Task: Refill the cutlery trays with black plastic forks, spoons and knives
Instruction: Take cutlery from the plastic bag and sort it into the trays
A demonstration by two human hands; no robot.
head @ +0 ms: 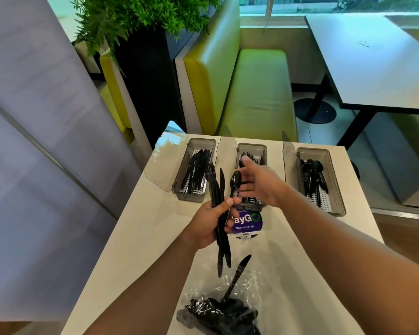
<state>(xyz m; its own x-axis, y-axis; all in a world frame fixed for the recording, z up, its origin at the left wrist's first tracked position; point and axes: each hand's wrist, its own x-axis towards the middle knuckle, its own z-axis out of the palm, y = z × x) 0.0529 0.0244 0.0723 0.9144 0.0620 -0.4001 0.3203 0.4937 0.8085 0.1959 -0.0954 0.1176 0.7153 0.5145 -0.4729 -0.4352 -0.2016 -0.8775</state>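
Three smoky plastic trays stand in a row on a white counter [140, 238]. The left tray [179, 187] holds black knives, the middle tray [252, 147] forks, the right tray [334, 189] spoons. My left hand [207, 226] grips a bundle of black cutlery [219, 209], with a spoon bowl sticking up from it. My right hand [258, 183] hovers above the middle tray with its fingers straight, right beside that spoon and holding nothing. A clear plastic bag of black cutlery [218, 313] lies at the near edge, one knife [237, 276] poking out of it.
A purple "Clean as you go" sticker [248, 224] sits on the counter in front of the middle tray. Clear hinged tray lids [157, 170] stand open. Beyond the counter are a green bench [257, 93], a planter [145, 68] and a dining table [373, 68].
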